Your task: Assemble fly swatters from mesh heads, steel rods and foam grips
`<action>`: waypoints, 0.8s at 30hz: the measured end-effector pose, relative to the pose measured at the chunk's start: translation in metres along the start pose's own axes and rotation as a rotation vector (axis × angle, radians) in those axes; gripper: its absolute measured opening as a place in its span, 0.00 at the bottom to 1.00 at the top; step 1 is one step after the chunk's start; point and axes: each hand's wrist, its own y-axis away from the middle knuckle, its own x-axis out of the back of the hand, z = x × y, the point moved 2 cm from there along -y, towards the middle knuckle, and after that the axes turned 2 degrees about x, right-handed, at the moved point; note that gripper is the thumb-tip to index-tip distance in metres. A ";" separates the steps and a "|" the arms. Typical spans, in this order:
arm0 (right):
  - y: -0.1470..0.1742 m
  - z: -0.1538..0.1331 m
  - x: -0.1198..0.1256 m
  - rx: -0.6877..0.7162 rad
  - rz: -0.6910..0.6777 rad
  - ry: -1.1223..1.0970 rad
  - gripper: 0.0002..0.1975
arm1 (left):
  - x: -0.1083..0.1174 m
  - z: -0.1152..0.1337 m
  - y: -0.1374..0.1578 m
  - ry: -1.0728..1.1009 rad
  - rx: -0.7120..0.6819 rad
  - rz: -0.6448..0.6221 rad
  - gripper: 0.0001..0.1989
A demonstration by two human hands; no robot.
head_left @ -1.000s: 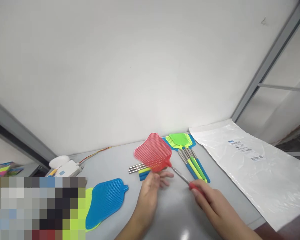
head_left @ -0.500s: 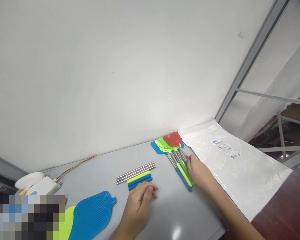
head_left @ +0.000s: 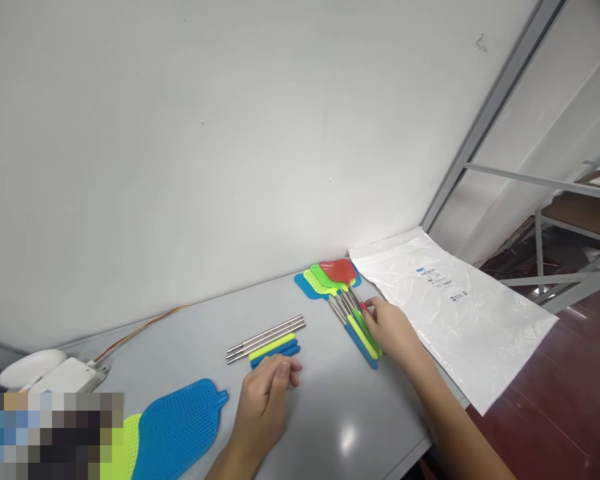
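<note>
My right hand (head_left: 387,327) is closed on the red handle of a red fly swatter (head_left: 341,271), which lies on top of a fan of other swatters. Beneath it are a green swatter head (head_left: 320,275), a yellow one and blue ones, with metal shafts and coloured grips pointing toward me. My left hand (head_left: 267,393) rests with loosely curled fingers and nothing visible in it. Just beyond it lie a yellow handle grip (head_left: 273,347) and blue handle grips (head_left: 291,348), partly covered by the hand. Several metal rods (head_left: 266,338) lie behind those grips.
A loose blue swatter head (head_left: 180,423) overlaps a yellow one (head_left: 123,447) at the lower left. A white plastic mailing bag (head_left: 460,327) covers the table's right side. White devices (head_left: 70,380) with a thin cable (head_left: 140,327) stand at the left, by the wall.
The view has shifted slightly, so everything sits a little differently in the frame. My right hand still grips the red swatter's handle; my left hand stays curled beside the loose grips.
</note>
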 end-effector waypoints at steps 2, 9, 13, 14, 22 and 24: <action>-0.001 0.001 -0.001 0.002 0.012 0.004 0.12 | 0.002 0.001 -0.001 0.008 0.007 0.031 0.18; -0.002 0.007 -0.002 0.017 -0.006 -0.011 0.09 | 0.005 0.006 -0.006 -0.004 0.020 0.097 0.19; 0.000 0.009 -0.003 0.025 -0.013 -0.037 0.11 | 0.006 0.006 -0.006 -0.015 0.024 0.102 0.19; 0.001 0.009 -0.003 0.024 -0.013 -0.042 0.12 | 0.007 0.006 -0.005 -0.013 0.023 0.105 0.19; 0.004 0.012 -0.004 0.019 -0.001 -0.051 0.14 | 0.009 -0.002 -0.004 -0.019 0.019 0.131 0.18; 0.005 0.012 -0.002 0.024 0.003 -0.044 0.14 | 0.010 -0.001 -0.003 -0.062 0.011 0.132 0.18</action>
